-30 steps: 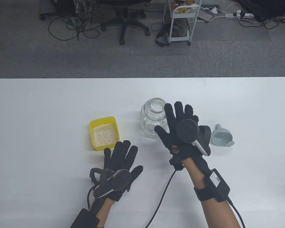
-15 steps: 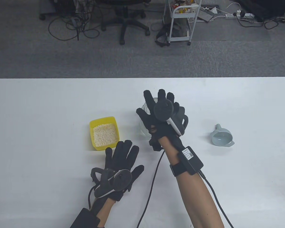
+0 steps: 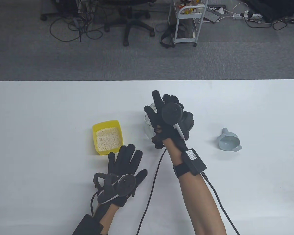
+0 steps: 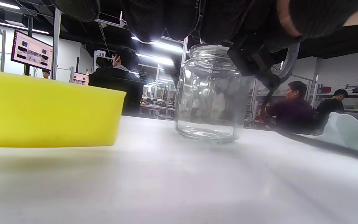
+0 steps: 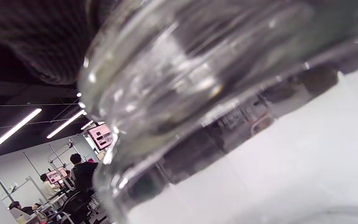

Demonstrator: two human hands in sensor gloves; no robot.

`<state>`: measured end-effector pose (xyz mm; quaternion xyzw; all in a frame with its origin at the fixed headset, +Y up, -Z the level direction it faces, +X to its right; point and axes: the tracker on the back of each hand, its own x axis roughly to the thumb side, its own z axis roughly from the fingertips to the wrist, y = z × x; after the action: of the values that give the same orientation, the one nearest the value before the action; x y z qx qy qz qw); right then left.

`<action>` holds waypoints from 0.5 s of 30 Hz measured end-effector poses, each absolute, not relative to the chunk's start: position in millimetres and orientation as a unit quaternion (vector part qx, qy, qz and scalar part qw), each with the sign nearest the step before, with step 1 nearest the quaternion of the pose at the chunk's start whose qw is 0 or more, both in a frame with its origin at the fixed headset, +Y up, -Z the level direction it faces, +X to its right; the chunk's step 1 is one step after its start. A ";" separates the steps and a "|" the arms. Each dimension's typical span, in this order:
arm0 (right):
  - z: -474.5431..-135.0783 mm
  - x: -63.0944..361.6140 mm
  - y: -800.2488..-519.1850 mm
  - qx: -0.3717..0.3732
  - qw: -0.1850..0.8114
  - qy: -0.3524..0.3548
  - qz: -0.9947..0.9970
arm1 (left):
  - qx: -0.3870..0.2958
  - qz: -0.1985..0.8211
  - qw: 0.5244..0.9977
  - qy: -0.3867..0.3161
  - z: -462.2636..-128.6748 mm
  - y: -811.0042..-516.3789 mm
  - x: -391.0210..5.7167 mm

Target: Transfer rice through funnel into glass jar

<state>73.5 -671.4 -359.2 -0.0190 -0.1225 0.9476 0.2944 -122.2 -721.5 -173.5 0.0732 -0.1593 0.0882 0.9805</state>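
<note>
Right hand [image 3: 170,117]: reaching forward over mid-table, fingers [image 3: 172,99] curling downward, thumb [image 3: 149,112] standing apart on the left; whether it is gripping cannot be told. Forearm stretching up from the bottom edge, a sensor box strapped at the wrist.

Left hand [image 3: 123,171]: lying palm-down, flat, fingers [image 3: 127,153] spreading forward, gripping nothing.

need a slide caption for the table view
Right hand over the jar, left hand flat by the rice tub, funnel lying unused.
</note>
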 end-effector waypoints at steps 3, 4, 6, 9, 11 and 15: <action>-359.7 75.2 -671.9 -0.005 0.291 -0.134 0.947 | 0.074 0.089 0.981 -0.157 -173.8 -721.5 -122.8; -359.6 75.8 -672.2 -0.004 0.293 -0.136 0.946 | 0.074 0.089 0.981 -0.157 -173.8 -721.6 -122.9; -359.3 76.4 -672.9 -0.006 0.293 -0.133 0.947 | 0.073 0.088 0.981 -0.157 -173.8 -721.7 -123.0; -359.1 76.3 -672.2 -0.001 0.286 -0.140 0.948 | 0.073 0.088 0.981 -0.156 -174.0 -721.4 -123.2; -359.8 77.0 -673.0 0.011 0.291 -0.144 0.946 | 0.074 0.088 0.981 -0.155 -174.1 -721.5 -123.3; -359.6 77.7 -672.3 0.020 0.288 -0.141 0.947 | 0.073 0.087 0.981 -0.156 -174.2 -721.5 -123.2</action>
<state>77.7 -672.3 -359.6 0.0201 -0.1410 0.9469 0.2881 -123.2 -721.5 -174.2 0.0730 -0.1556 0.0866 0.9813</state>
